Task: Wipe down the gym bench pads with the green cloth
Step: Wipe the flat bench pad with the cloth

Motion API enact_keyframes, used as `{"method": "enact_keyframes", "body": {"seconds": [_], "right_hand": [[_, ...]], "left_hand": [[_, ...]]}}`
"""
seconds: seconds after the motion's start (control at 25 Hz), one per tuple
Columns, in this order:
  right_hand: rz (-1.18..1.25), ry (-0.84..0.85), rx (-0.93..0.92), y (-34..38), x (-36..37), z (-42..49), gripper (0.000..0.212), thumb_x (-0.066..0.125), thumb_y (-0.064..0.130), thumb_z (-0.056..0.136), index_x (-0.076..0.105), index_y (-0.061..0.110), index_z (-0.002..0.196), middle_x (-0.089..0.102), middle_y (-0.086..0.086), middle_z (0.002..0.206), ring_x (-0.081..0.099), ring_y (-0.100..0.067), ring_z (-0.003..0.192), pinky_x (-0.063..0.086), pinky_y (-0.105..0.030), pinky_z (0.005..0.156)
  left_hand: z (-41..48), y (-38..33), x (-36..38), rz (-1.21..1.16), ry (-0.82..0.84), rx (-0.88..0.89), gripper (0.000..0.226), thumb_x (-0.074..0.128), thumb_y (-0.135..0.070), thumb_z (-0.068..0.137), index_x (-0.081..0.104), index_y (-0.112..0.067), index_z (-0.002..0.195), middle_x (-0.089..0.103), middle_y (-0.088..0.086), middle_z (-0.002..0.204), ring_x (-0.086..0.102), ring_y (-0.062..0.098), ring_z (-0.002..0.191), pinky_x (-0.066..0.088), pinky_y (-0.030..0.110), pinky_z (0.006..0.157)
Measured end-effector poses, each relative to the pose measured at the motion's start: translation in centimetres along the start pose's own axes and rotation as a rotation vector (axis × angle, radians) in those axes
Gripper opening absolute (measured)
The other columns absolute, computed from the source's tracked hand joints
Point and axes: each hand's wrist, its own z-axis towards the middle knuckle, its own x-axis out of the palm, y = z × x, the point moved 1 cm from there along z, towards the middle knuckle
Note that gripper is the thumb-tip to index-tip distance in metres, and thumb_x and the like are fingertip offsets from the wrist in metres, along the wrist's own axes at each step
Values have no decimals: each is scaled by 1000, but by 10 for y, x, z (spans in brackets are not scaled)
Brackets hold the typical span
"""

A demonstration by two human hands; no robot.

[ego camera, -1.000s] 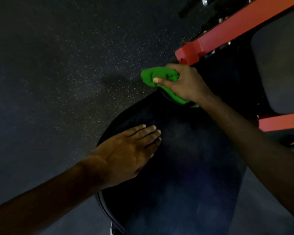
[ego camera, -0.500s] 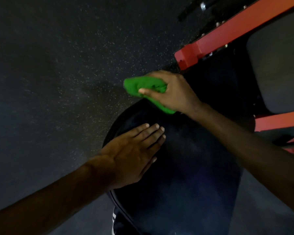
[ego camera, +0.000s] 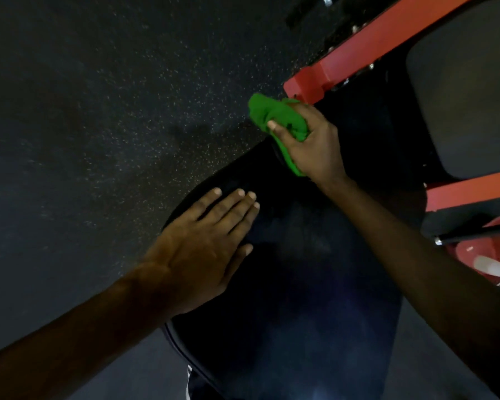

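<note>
A black bench pad [ego camera: 295, 284] fills the lower middle of the head view. My left hand [ego camera: 202, 249] lies flat on its left part, fingers straight. At the pad's far edge my right hand [ego camera: 309, 142] grips a bunched green cloth [ego camera: 272, 114], thumb across it, and the cloth hangs over the rim towards the floor. A second dark pad [ego camera: 468, 90] shows at the upper right.
A red steel frame bar [ego camera: 367, 44] runs diagonally just beyond the cloth, and another red bar [ego camera: 471, 192] lies at the right. Dark speckled rubber floor [ego camera: 113, 111] covers the left and top. A red base with a white mark [ego camera: 491, 261] sits at the right edge.
My right hand swept the cloth left along the pad's far edge, then back right towards the red bar. My left hand stayed flat on the pad.
</note>
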Motion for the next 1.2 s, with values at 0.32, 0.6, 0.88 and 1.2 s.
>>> {"method": "enact_keyframes", "body": {"seconds": [0.32, 0.6, 0.88, 1.2], "right_hand": [[57, 1, 110, 36, -11, -165, 35, 68, 43, 90, 64, 29, 122, 61, 16, 128, 62, -5, 114, 50, -24, 95], [31, 201, -192, 25, -20, -231, 38, 69, 34, 91, 63, 29, 128, 58, 13, 137, 58, -7, 124, 49, -31, 102], [-13, -342, 511, -28, -8, -80, 38, 68, 41, 90, 65, 22, 123, 64, 2, 124, 63, -20, 111, 48, -30, 92], [83, -24, 209, 8, -24, -201, 36, 74, 28, 88, 64, 32, 122, 60, 15, 129, 61, -6, 115, 48, -22, 96]], "left_hand": [[47, 58, -20, 1, 162, -151, 86, -11, -62, 85, -10, -19, 159, -12, -1, 168, -8, 13, 154, -10, 28, 117], [53, 56, -14, 6, 178, -66, 81, -4, -54, 89, -5, -15, 160, -6, 2, 168, 0, 15, 155, -6, 27, 119], [63, 48, -11, 58, 136, -39, 81, -4, -53, 90, -3, -11, 160, -2, 8, 168, 5, 20, 155, -4, 28, 117], [118, 9, 7, 209, 171, -36, 66, 17, -41, 105, -3, -10, 159, -5, 12, 168, 2, 29, 155, 6, 40, 124]]}}
